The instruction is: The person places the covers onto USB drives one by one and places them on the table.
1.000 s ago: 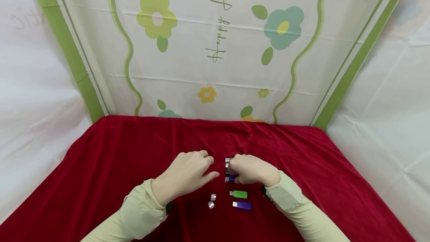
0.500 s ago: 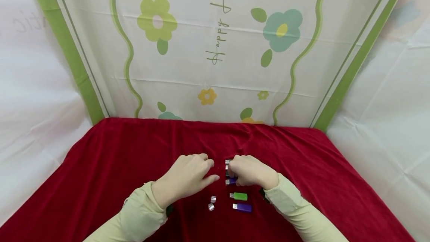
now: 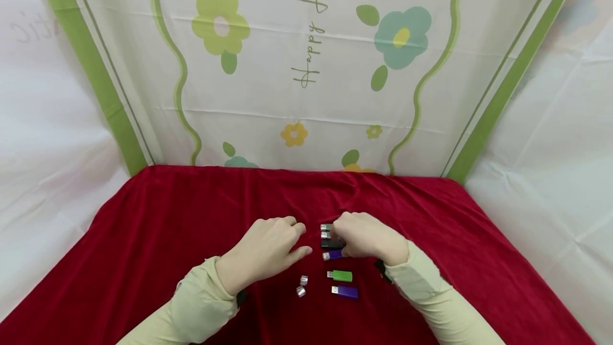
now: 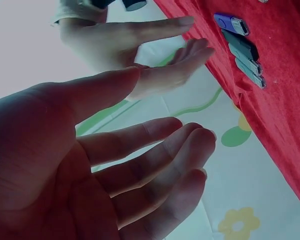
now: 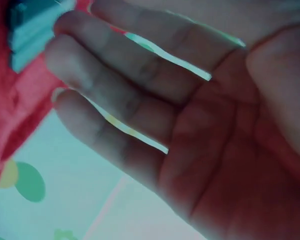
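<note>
The left grip [image 3: 265, 249] hung over the red-draped bench [image 3: 201, 204], fingers loosely relaxed, holding nothing I could see. Below its thumb and slightly right lay two small shiny pieces [image 3: 304, 280]. Further right of that grip I had a column of USB drives: two silver drives [image 3: 326, 235], a black drive [image 3: 331, 244] and an upper purple drive [image 3: 332, 255] set close together, then a green drive [image 3: 342, 276] and a lower purple drive [image 3: 347, 293] nearer the wearer. Their long axes ran roughly left to right, the visible metal plugs pointing toward the left grip's side; the upper purple one canted slightly, and I couldn't make out the black one's plug. The right grip [image 3: 371, 236] hung at the upper drives' right ends, fingers extended, apparently empty. I judged the step to be lining up the drives; next, I reckoned, called for reaching down to the green drive, just below that grip.
</note>
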Tool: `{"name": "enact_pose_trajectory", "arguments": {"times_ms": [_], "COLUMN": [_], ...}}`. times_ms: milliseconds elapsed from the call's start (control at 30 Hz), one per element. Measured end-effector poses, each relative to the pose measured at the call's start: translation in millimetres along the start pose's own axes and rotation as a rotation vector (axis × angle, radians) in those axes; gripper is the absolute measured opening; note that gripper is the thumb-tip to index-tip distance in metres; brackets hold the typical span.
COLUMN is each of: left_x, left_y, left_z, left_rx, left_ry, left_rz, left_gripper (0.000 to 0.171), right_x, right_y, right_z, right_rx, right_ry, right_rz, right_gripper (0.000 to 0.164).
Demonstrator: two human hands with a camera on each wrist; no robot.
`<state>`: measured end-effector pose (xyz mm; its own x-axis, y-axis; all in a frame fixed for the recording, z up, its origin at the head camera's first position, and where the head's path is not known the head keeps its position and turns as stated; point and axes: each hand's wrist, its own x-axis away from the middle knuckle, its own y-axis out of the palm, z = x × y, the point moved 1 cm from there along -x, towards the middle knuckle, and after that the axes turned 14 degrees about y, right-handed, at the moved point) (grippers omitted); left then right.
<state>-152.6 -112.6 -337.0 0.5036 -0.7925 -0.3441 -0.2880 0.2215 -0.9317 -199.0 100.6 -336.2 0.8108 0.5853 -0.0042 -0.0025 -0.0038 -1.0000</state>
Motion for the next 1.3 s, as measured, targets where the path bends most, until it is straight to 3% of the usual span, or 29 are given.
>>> {"name": "enact_pose_trajectory", "arguments": {"times_ms": [133,333,633,967,1300], "left_x": [-1.7,0.4,1.9,-0.8,-2.8], "left_y": [-1.1,0.1,6.5,12.1,12.9], "left_z": [-1.2,-1.4,2.0,5.5,3.0], "left_rx": [-0.008,0.038,0.067,0.089,0.086], "left_ry": [-0.009,-0.001,0.016,0.026,0.022], "left_rz": [-0.009,-0.051,-0.078,-0.100,-0.113], "left_gripper": [0.027,0.027,0.029,0.028,0.026], "right_x": [12.1,25.5,27.9,27.3,23.4], "right_y": [-10.2,12.6,31.0,40.5,42.3], "right_z": [2.5,1.9,0.5,1.4,5.8], "right_rx": [-0.012,0.004,-0.003,0.005,0.008], "right_ry": [-0.017,-0.141,-0.143,-0.203,-0.199], "right_rz": [0.026,0.065,-0.001,-0.005,0.004], "right_gripper": [0.014,0.012,0.013,0.022,0.020]}}
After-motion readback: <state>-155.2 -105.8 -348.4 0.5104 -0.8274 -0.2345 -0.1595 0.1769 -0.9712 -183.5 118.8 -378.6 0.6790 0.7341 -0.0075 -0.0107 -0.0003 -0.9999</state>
